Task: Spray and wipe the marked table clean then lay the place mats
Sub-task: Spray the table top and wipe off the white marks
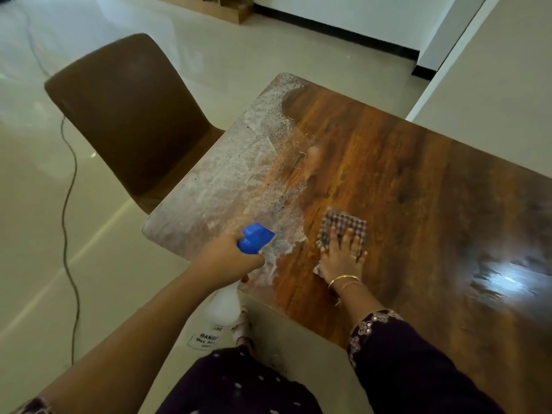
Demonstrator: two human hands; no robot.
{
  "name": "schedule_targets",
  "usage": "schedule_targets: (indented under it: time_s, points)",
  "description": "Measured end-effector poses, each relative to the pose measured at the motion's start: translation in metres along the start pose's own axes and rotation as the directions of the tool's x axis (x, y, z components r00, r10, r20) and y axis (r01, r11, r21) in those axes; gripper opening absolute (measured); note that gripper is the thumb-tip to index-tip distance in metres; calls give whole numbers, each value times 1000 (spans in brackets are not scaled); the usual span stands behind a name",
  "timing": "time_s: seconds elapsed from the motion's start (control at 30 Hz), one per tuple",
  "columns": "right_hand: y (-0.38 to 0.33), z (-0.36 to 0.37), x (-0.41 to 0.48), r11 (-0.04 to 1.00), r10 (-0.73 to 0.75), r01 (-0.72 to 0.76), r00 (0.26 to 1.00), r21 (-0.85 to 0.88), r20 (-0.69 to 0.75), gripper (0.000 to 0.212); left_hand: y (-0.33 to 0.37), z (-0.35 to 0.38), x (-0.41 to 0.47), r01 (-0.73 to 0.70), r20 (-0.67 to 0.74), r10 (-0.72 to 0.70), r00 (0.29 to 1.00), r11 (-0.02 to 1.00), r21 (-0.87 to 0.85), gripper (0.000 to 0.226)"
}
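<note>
Two hands occupy the lower centre of my feed. Far left, a dark cable [70, 204] trails across the floor; beside it, a brown chair [128, 115] stands at the left edge of the wooden table [418, 189]. I see the left hand [227, 261] gripping the spray bottle [225, 306] just below its blue head. White spray film [239, 162] covers the table's left strip. Right of centre, the right hand [340, 259], fingers spread flat, presses the checked cloth [343, 227] onto the wood.

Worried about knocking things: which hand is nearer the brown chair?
Left. The left hand, gripping the spray bottle, is at the edge of the table toward the brown chair; the right hand rests on the checked cloth farther in.
</note>
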State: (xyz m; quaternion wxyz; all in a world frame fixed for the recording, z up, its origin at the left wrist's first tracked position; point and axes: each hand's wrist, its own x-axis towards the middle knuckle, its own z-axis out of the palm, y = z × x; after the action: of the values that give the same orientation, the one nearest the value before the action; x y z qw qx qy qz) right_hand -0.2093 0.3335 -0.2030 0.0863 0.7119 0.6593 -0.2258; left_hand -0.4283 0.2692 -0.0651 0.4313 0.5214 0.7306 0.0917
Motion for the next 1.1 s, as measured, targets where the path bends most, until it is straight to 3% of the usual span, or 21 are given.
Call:
schedule_targets:
  time_s: [0.07,0.13,0.33,0.47,0.57,0.63,0.73,0.9,1.1]
  points:
    - [-4,9,-15,983,-152,154,988,-97,23,63,-1,2,-6,-20,-13,20,1000,1000,4,15]
    - [2,11,-20,971,-199,201,980,-129,28,60,-2,2,-7,-29,-15,29,999,999,15,14]
    - [-25,14,-25,998,61,-61,998,2,-16,63,-12,-15,8,-38,-51,32,998,992,-121,17]
    - [-68,28,-31,999,14,-15,999,-34,-38,68,-17,-36,23,-106,-74,99,992,989,-98,22]
    - [-92,34,-33,999,-21,20,999,-42,-26,92,-20,-51,34,-142,-35,140,990,987,-74,23]
    - [-95,31,-24,999,9,-10,1000,-44,-22,82,-23,-61,40,-173,18,174,985,983,-65,22]
    - [-91,20,-5,997,81,-81,997,-4,-4,65,-27,-76,53,-240,80,239,968,971,11,16]
    - [-90,9,10,968,225,-224,974,114,1,63,-35,-93,62,-338,154,307,939,908,247,18]
    - [-86,11,3,957,243,-243,970,157,19,63,-56,-91,70,-337,185,287,940,868,366,24]
